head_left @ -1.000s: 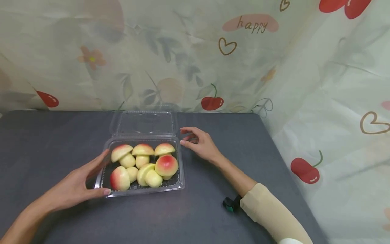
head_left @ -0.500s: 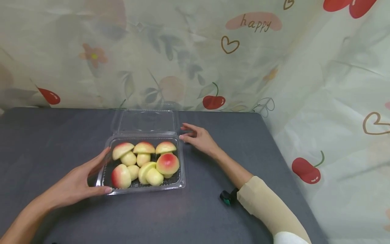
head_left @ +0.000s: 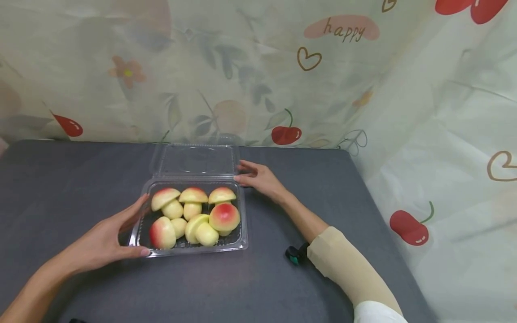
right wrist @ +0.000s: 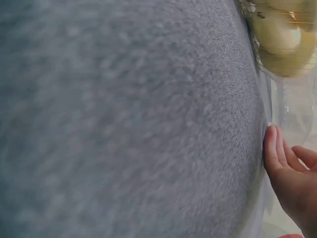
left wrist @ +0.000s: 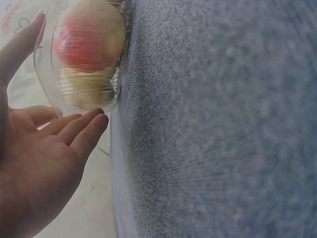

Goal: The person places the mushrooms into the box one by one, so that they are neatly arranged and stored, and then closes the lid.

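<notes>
In the head view, a clear hinged plastic container (head_left: 198,252) lies on the table with its lid (head_left: 198,160) folded back. Inside are several mushroom-shaped pieces (head_left: 207,234) with pale stems and yellowish, red-tinted caps. My left hand (head_left: 101,242) spans the container's left end, thumb at the front corner and fingers farther back along the side. Its extended fingertips (left wrist: 96,116) meet the clear wall in the left wrist view. My right hand (head_left: 262,179) is beside the lid's right edge, thumb near the hinge corner. Whether its fingers touch the lid is unclear.
The dark grey table (head_left: 282,287) reaches back to a printed curtain (head_left: 250,67), which also hangs along the right side. A small black device (head_left: 294,255) sits at the right sleeve's cuff (head_left: 323,255).
My right hand has moved slightly left and back, closer to the lid's edge. The left hand stays at the container's left end. The head view has shifted slightly.
</notes>
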